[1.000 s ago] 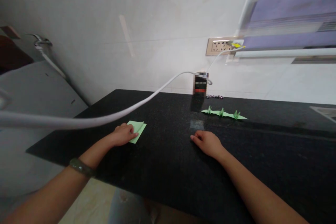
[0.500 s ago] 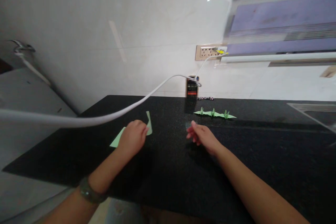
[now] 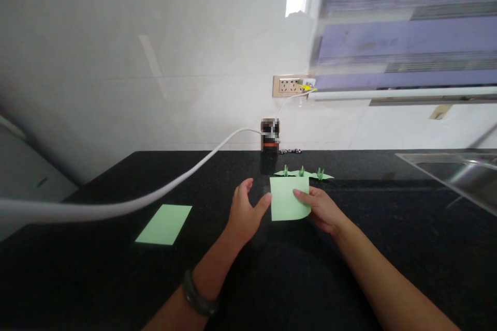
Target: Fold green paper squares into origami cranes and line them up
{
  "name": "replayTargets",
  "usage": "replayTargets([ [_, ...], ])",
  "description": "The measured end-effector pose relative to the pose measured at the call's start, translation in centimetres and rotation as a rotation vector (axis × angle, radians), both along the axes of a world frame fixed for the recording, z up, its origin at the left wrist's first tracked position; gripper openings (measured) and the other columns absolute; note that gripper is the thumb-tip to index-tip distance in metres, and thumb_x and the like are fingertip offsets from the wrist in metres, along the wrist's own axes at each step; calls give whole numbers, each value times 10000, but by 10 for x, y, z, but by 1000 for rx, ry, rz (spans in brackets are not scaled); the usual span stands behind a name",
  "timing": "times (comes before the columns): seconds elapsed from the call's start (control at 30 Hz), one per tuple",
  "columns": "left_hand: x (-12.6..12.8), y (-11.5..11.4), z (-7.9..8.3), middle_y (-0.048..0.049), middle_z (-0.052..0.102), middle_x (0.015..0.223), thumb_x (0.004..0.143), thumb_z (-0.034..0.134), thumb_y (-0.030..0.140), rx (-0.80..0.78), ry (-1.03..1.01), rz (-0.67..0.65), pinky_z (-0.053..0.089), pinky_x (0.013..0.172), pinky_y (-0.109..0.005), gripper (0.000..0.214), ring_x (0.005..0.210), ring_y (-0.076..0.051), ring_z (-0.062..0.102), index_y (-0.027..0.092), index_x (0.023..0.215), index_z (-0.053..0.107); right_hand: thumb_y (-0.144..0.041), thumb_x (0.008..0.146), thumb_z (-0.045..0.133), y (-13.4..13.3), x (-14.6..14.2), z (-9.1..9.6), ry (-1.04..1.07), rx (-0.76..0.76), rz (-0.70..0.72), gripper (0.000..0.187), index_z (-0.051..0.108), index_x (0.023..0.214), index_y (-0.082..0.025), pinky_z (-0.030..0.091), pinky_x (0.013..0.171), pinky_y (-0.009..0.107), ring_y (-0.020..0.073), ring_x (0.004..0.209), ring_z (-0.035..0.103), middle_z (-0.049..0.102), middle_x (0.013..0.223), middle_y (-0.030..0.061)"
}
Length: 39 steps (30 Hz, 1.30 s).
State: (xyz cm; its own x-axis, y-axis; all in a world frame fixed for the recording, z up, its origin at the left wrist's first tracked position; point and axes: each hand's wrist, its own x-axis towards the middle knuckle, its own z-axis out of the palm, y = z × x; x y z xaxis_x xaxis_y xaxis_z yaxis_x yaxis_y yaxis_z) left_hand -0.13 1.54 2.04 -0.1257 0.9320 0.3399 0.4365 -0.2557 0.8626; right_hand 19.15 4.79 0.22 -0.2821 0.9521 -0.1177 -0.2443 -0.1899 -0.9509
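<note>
My right hand (image 3: 321,209) pinches a light green square sheet of paper (image 3: 288,197) by its right edge and holds it up above the black countertop (image 3: 349,248). My left hand (image 3: 244,212) is beside the sheet's left edge, fingers spread, thumb nearly touching the paper. Behind the sheet lie three small green folded paper cranes (image 3: 303,172) in a row. A stack of green paper (image 3: 164,223) rests flat on the counter to the left.
A white cable (image 3: 163,191) runs from the left across to a small dark device (image 3: 270,135) at the wall, under a wall socket (image 3: 290,85). A steel sink (image 3: 454,173) sits at the right. A window with blinds is up right.
My left hand lifted one green sheet off the stack and carried it right. My right hand has taken hold of it. The view has shifted left, leaving the stack at the left.
</note>
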Motion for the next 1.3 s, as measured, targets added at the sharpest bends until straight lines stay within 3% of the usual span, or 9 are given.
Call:
replayTargets([
  [0.1,0,1,-4,-158,552,1095,772,464,468,-450,-590,-399,405,820,-387,527,974,-244,539,128,1173,436,-345,688,644,-12,-8,3,43,-44,182,333,608,924,-113,468,613,303,168,632,608,660,754,83],
  [0.2,-1,-2,-8,-149,628,966,778,498,403,-636,-873,-661,436,772,-363,432,877,-245,592,94,1076,534,-394,735,583,-20,-17,0,-66,-29,259,335,612,899,-103,450,556,279,158,584,593,647,698,75],
  [0.3,-5,-1,-13,-133,658,885,779,521,341,-644,-1011,-600,450,760,-353,373,829,-234,613,86,1050,554,-459,807,436,-20,-18,-4,-254,132,103,386,599,919,-127,441,521,273,149,565,563,623,693,64],
  [0.4,-13,3,-15,-141,664,871,790,507,310,-669,-1084,-510,457,764,-365,353,820,-239,620,73,1046,558,-338,819,445,-19,-10,1,-485,557,-47,324,506,1109,-207,460,721,334,182,832,556,566,992,84],
  [0.5,-19,6,-14,-148,663,881,790,505,282,-708,-1120,-513,456,777,-378,354,827,-248,622,70,1071,546,-222,776,505,-22,-3,13,-724,930,104,351,520,1126,-248,305,965,412,246,1202,307,325,1293,90],
  [0.63,-20,4,-14,-159,650,925,794,499,260,-721,-1120,-565,458,777,-384,361,852,-256,614,70,1100,529,-197,763,540,-28,-4,21,-845,1090,181,283,601,1028,-278,238,1004,431,264,1258,200,158,1390,33],
  [1.03,-18,-8,-14,-169,490,1214,715,489,550,-665,-1028,-822,448,790,-466,603,1081,-335,482,171,1182,466,-278,797,508,-21,-14,2,-726,879,-44,168,634,881,-205,355,921,370,218,1080,428,470,1111,78],
  [1.17,-12,-10,-18,-145,530,1175,573,734,284,-552,-848,-728,425,845,-434,654,1044,-303,519,187,1167,477,-298,793,509,-20,-16,1,-710,824,-72,165,637,830,-201,395,861,333,195,969,481,501,987,67],
  [1.3,-8,-10,-21,-136,606,1056,635,690,253,-525,-761,-595,431,837,-414,492,948,-269,582,143,1089,535,-320,782,521,-19,-18,-2,-658,759,-62,174,634,761,-189,410,813,312,182,900,499,511,928,61],
])
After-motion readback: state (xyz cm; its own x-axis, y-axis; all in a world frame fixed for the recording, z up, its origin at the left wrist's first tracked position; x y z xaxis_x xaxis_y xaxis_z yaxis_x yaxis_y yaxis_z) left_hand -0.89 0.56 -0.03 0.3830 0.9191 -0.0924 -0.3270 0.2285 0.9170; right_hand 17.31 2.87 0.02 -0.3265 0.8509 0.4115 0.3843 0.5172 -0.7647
